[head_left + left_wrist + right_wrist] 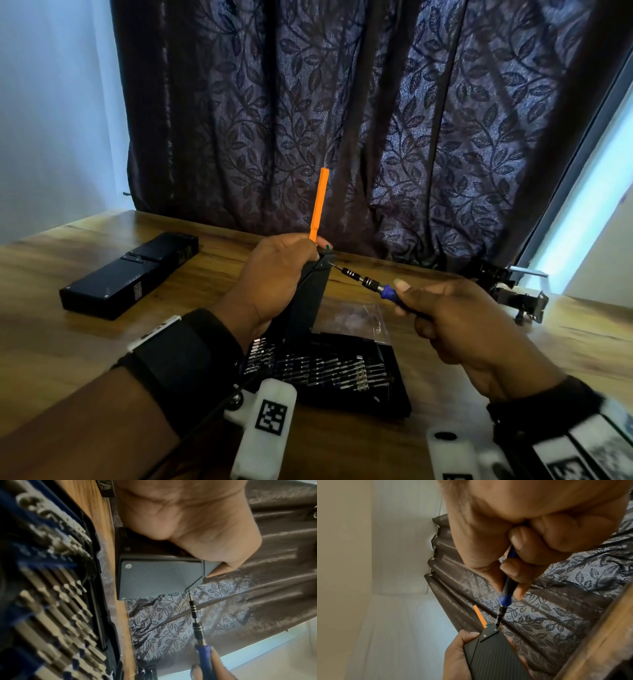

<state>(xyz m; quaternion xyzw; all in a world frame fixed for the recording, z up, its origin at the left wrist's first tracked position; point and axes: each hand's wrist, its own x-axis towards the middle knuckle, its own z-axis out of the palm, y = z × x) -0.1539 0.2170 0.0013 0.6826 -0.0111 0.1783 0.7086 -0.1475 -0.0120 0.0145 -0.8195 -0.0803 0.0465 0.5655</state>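
Your left hand (274,277) stands the black casing (308,301) on end above the wooden table (68,342). Its lower end sits down by the open bit case (342,373), though you cannot tell whether it rests on anything. The fingers curl round the casing's upper part, and the same grip pins an orange pry tool (319,202) that sticks straight up. Your right hand (455,318) has thumb and fingers clamped on the blue handle of the precision screwdriver (370,282). Its tip is set in the corner screw (495,629) of a small end plate.

The casing looks stiff, thin and fairly light. Its ribbed face should give your skin some bite, but the narrow edges look smooth. Hold it by the long edges close to the plate, so that the driver's push is backed directly. The screw is tiny and probably easy to strip or drop, so line the bit up squarely.

A second black unit (130,277) lies well to the left. It carries a small label with a red mark, which is too small to read. White lettering on a black edge shows in the left wrist view, blurred beyond reading. No brand shows on the casing or the driver.
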